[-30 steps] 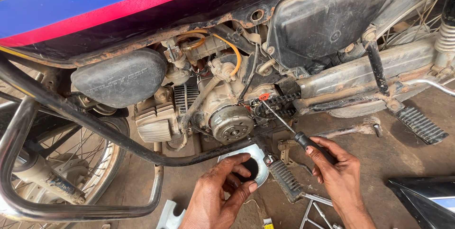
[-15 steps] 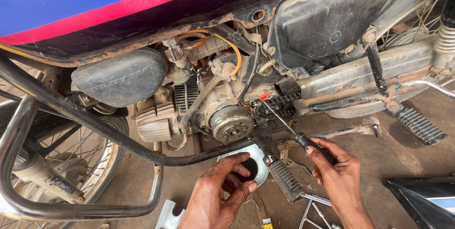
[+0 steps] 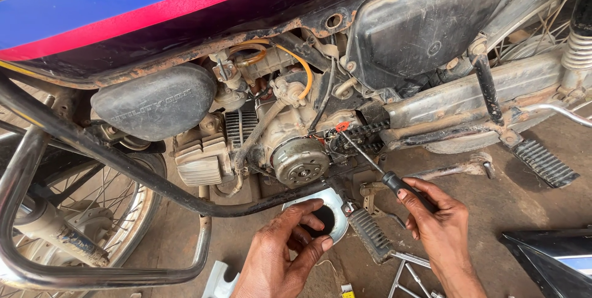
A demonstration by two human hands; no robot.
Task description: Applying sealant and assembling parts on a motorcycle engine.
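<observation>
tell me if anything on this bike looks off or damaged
Yes. The engine's side cover is off, held in the left hand below the exposed round rotor. The chain by the sprocket lies bare, where the right hand aims a screwdriver. The frame tube under the tank looks rusty.

The tank (image 3: 123, 2) is blue with a pink-red stripe and a white band at its top edge. The frame (image 3: 185, 57) below is rusty brown. The air box (image 3: 154, 103) and side cover (image 3: 425, 20) are dull black and dusty. An orange hose (image 3: 302, 66) curves over the grey engine (image 3: 290, 131). The crash bar (image 3: 117, 162) is black; the lower guard (image 3: 18, 199) is chrome. The screwdriver (image 3: 382, 171) has a black handle and steel shaft, its tip by a red tag (image 3: 342, 126). The cover plate (image 3: 333, 208) is silver. The footpegs (image 3: 546, 162) are ribbed black. The floor (image 3: 530, 205) is brown.
</observation>
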